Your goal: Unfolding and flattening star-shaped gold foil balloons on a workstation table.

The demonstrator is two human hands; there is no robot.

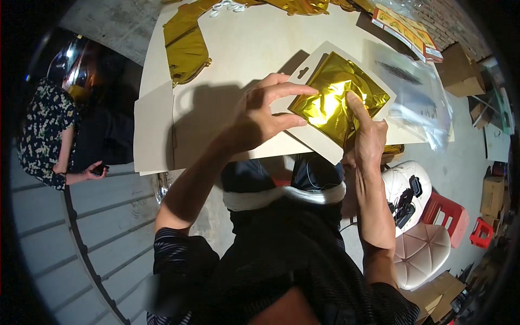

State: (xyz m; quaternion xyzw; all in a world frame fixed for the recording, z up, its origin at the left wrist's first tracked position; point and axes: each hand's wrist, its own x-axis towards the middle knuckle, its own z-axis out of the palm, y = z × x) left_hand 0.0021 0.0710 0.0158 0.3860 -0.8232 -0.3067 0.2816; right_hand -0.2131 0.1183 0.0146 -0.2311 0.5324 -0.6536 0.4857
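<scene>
A folded gold foil balloon [342, 96] lies on a white backing card [323, 145] with a hang hole, tilted above the table's front edge. My right hand [366, 135] grips both at their lower right, thumb pressed on the foil and the other fingers mostly hidden underneath. At the foil's left corner is my left hand [265, 111], its index finger and thumb spread apart. The index fingertip touches the foil, and the thumb tip rests near its lower left edge.
Flat gold foil pieces [185, 46] and small white items [227, 6] lie along the far side of the pale table [233, 51]. Clear plastic bags [420, 92] and a printed box [403, 30] are at right. Stools [422, 252] stand below. Another person [49, 132] sits at left.
</scene>
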